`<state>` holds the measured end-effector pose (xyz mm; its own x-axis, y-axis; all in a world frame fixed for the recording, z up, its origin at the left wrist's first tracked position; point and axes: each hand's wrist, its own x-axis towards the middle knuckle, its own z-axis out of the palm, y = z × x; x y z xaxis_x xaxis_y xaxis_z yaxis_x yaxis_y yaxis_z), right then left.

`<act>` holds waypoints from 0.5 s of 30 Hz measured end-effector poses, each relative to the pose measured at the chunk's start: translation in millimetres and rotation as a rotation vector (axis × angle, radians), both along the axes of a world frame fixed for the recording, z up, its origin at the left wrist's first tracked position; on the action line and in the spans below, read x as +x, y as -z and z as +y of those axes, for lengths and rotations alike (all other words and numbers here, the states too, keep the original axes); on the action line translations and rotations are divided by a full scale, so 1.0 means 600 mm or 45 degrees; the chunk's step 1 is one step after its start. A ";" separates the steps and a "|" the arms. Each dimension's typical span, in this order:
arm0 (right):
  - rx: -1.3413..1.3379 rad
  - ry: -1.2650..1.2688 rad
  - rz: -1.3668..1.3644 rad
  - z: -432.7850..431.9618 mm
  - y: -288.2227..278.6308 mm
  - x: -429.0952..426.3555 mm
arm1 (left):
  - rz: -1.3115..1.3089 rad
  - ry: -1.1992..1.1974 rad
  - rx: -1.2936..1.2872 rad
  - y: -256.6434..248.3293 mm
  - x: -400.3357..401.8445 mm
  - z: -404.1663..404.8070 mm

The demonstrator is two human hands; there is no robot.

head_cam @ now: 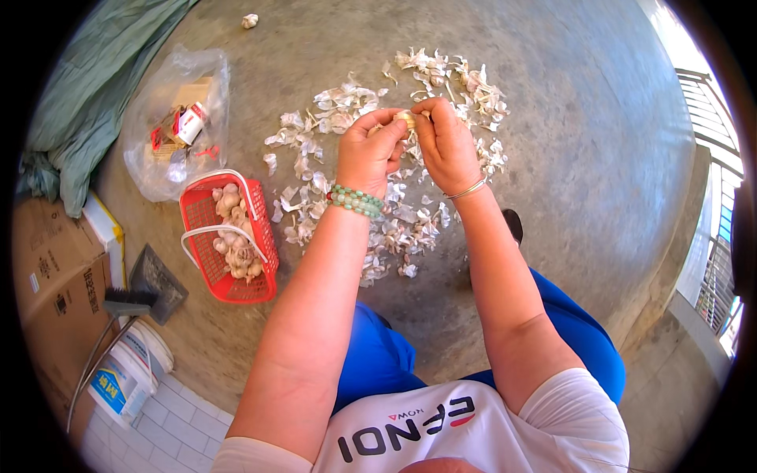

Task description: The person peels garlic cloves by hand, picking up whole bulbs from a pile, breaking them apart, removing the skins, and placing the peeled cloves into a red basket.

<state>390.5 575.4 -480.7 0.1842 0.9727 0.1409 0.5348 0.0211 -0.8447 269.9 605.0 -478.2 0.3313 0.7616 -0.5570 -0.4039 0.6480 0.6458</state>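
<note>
My left hand [371, 148] pinches a pale yellow garlic clove [407, 119] between thumb and fingers, above the floor. Close against it, my right hand [445, 142] has its thumb and forefinger pressed together at the clove's right end, on what looks like a bit of skin. My curled fingers hide part of the clove. Below and around both hands, papery garlic skins [408, 227] lie scattered in a rough ring. To the left stands a red plastic basket [269, 236] with white handles, holding several whole garlic bulbs [241, 251].
A clear plastic bag [142, 171] with rubbish lies beyond the basket. One garlic bulb [249, 21] sits far off on the concrete floor [579, 118]. At left are a cardboard box [53, 254], a dustpan [157, 284], a broom [127, 301] and white buckets [127, 378]. A metal railing [707, 112] borders the right.
</note>
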 end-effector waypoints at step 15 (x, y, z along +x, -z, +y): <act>-0.343 0.079 1.568 -0.009 0.029 -0.015 | -0.024 0.021 0.015 0.010 0.003 -0.001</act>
<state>381.7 570.0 -497.8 0.0981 0.9290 -0.3569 -0.6140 -0.2257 -0.7563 271.5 604.1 -484.3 0.3543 0.7622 -0.5417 -0.4051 0.6472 0.6457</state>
